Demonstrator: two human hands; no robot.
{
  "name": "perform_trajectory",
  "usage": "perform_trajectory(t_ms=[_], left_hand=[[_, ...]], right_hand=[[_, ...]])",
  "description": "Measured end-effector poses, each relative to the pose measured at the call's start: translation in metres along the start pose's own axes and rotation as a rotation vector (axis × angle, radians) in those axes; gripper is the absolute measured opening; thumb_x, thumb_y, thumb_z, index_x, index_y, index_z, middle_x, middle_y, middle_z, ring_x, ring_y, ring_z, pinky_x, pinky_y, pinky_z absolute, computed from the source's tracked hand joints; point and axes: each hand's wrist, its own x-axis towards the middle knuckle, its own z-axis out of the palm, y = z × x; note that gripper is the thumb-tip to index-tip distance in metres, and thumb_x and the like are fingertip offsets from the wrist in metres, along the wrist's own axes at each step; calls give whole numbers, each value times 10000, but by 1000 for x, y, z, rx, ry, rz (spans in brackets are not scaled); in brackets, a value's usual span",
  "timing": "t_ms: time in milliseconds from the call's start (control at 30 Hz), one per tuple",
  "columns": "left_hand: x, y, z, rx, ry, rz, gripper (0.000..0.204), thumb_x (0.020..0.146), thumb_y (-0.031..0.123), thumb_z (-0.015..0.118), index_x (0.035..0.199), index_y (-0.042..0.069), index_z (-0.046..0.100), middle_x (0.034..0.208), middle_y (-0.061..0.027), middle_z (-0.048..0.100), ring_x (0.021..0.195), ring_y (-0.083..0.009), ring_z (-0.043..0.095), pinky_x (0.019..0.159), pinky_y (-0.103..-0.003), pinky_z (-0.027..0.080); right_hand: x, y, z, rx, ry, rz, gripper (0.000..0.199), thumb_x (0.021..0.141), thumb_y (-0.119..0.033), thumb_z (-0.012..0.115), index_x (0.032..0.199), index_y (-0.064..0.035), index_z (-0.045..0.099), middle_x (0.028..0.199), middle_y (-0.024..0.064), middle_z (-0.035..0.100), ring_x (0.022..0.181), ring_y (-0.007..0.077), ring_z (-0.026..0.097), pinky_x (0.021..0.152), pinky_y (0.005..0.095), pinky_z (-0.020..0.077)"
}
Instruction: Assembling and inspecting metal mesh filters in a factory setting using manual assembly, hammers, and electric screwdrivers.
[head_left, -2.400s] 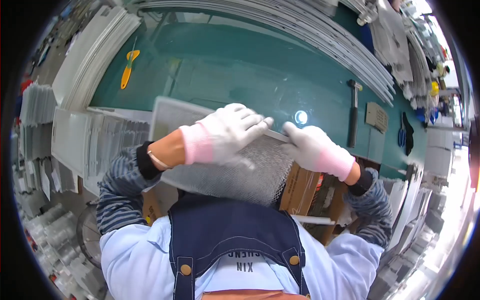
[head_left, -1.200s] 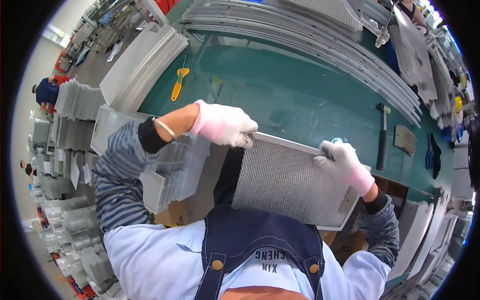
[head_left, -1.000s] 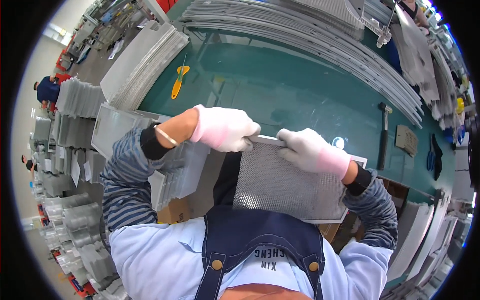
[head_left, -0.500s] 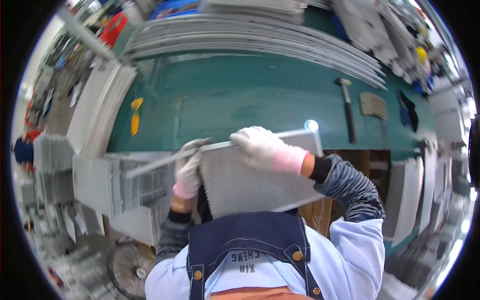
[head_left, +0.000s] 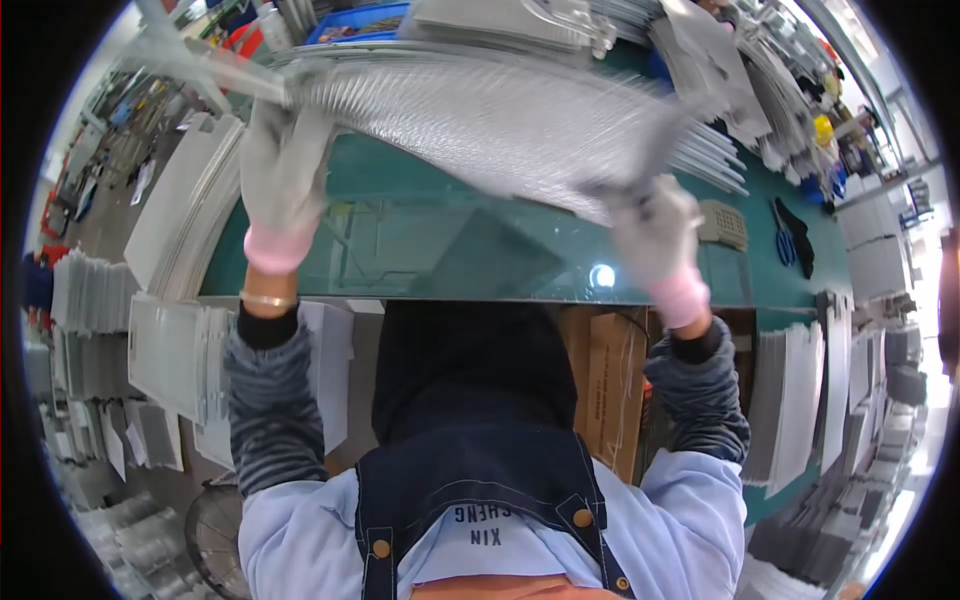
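Observation:
My left hand (head_left: 283, 185), in a white glove with a pink cuff, is closed on the left end of a grey mesh panel (head_left: 470, 125). The panel is raised at a slant over the far part of the green table. A pale strip (head_left: 215, 68) juts to the upper left from my left fingers. My right hand (head_left: 655, 235), gloved alike, is closed by the panel's near right corner. A dark, blurred long shape crosses that hand, and it looks like the hammer (head_left: 668, 145). Motion smears the right fingers, and whether they touch the panel I cannot tell.
Long metal strips (head_left: 715, 165) lie behind the panel. To the right are a beige ridged block (head_left: 722, 222) and blue-handled scissors (head_left: 785, 245). White panels (head_left: 180, 215) lean at the left table edge. A cardboard box (head_left: 612, 390) stands below the table front.
The panel has gone from the near table edge up and away over the table. Both hands have moved forward and apart. My right hand has left the panel's edge for the hammer's place.

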Motion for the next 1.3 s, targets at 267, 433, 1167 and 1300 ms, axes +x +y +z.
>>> perform_trajectory(t_ms=[267, 433, 1167, 1300], left_hand=[[42, 90, 7, -696, -9, -327, 262, 909, 180, 694, 1025, -31, 591, 648, -8, 567, 590, -56, 510, 555, -230, 423], [-5, 14, 14, -711, 169, -686, 296, 930, 204, 626, 1087, -46, 601, 680, -87, 592, 590, -118, 552, 563, -276, 456], [51, 29, -1, -999, -1140, 56, 573, 801, 142, 690, 1334, 11, 526, 966, -182, 689, 820, -233, 678, 777, -318, 527], [51, 54, 12, -852, -1210, -183, 355, 805, 156, 689, 1110, -20, 654, 910, -185, 694, 818, -263, 685, 751, -338, 523]], right_hand=[[-41, 99, 51, 595, -22, 246, 215, 962, -156, 564, 1011, 43, 629, 846, 11, 645, 756, 78, 543, 678, 260, 464], [-13, 24, 33, 479, -99, 239, 163, 942, -125, 585, 976, 27, 633, 804, -13, 600, 753, 64, 507, 680, 256, 450], [-18, -51, 56, 855, -73, 245, 653, 880, -237, 705, 1386, 18, 380, 985, 27, 573, 864, 83, 540, 798, 243, 443], [-30, -40, 63, 949, 151, 284, 765, 886, -256, 699, 1455, 0, 256, 990, 11, 524, 844, 86, 531, 797, 238, 435]])
